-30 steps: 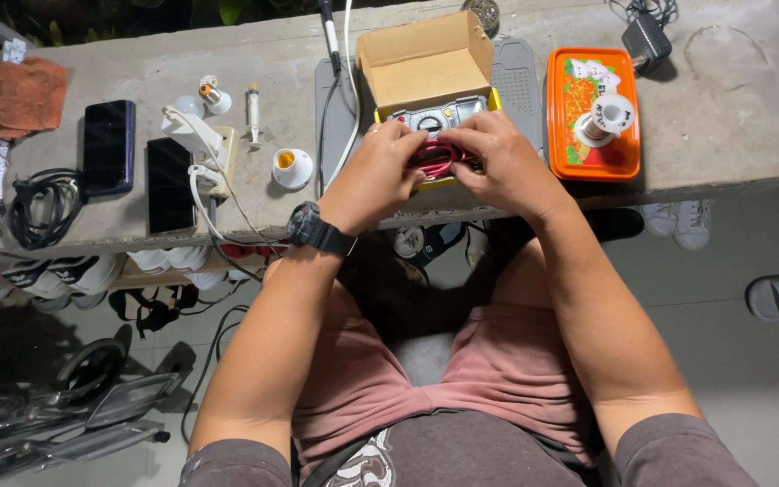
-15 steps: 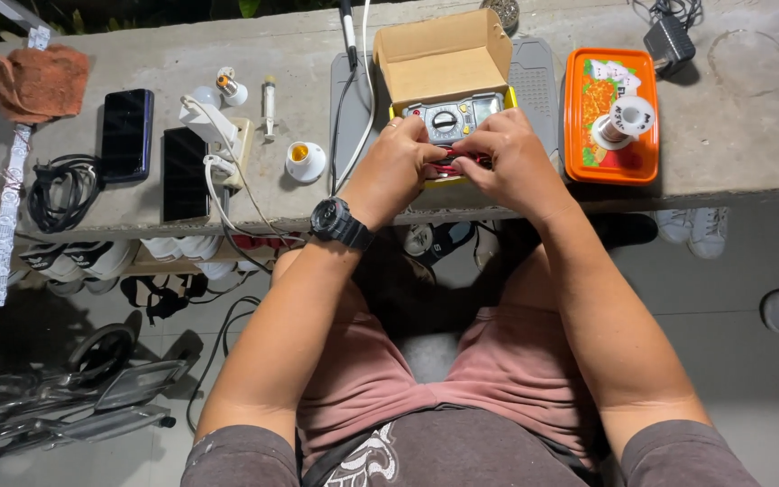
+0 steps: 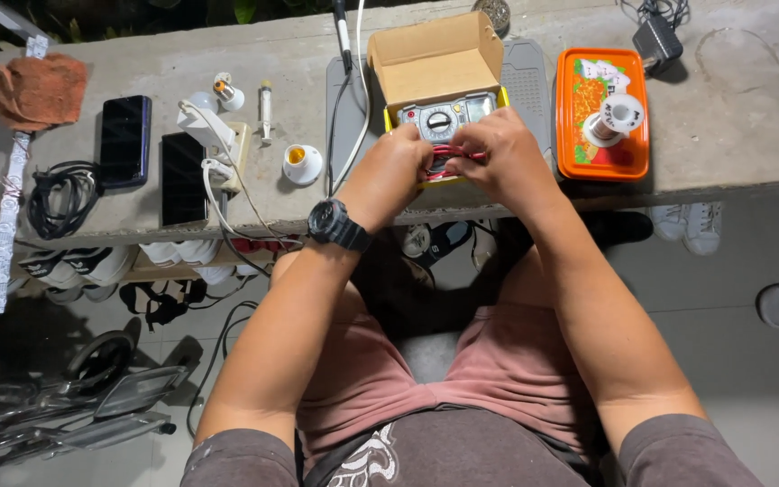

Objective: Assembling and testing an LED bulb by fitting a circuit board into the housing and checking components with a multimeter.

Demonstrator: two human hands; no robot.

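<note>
A yellow-cased multimeter (image 3: pixel 444 118) with a round dial lies in an open cardboard box (image 3: pixel 432 60) on the concrete bench (image 3: pixel 732 99). Red test leads (image 3: pixel 451 153) are bundled over its lower half. My left hand (image 3: pixel 389 176), with a black watch on its wrist, and my right hand (image 3: pixel 496 153) meet over the meter's near end. Both pinch the red leads between fingers and thumb. The meter's lower part is hidden under my hands.
An orange tray (image 3: pixel 628 162) with a white solder spool (image 3: pixel 620 115) sits to the right. Left of the box lie a white lamp socket (image 3: pixel 301 163), a syringe (image 3: pixel 265 108), a power strip with chargers (image 3: pixel 218 144), two dark phones (image 3: pixel 182 179), coiled black cable (image 3: pixel 54 200) and a brown rag (image 3: pixel 40 90).
The view has shifted slightly, so the bench sits a little lower and to the right. My hands stay on the leads over the meter with small finger movements.
</note>
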